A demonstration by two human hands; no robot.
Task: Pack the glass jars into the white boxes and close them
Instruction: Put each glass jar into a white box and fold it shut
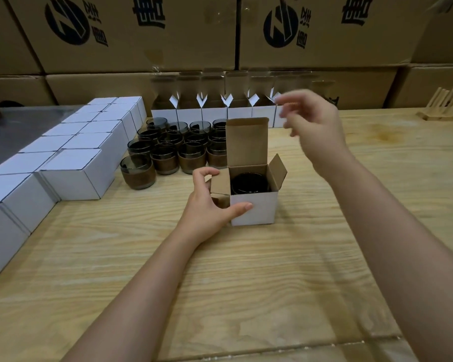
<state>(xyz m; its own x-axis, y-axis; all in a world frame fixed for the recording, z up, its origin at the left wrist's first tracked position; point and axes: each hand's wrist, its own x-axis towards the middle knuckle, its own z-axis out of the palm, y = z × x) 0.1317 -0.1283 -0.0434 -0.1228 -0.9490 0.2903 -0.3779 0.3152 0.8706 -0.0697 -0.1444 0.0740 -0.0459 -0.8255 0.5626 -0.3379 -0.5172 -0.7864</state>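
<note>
Printed brown cartons (131,35) are stacked behind the wooden tabletop (246,270). Closed white boxes (73,173) are lined up at the left, and flap-up white boxes (215,114) are set in a far row, with glass jars (168,152) grouped just near of them. At the centre, an open white box (256,207) holding a dark jar (249,182) is gripped at its left flap and front by the left hand (209,205). The right hand (314,126) is held above it to the right, blurred, with its fingers (288,113) loosely spread and nothing held.
</note>
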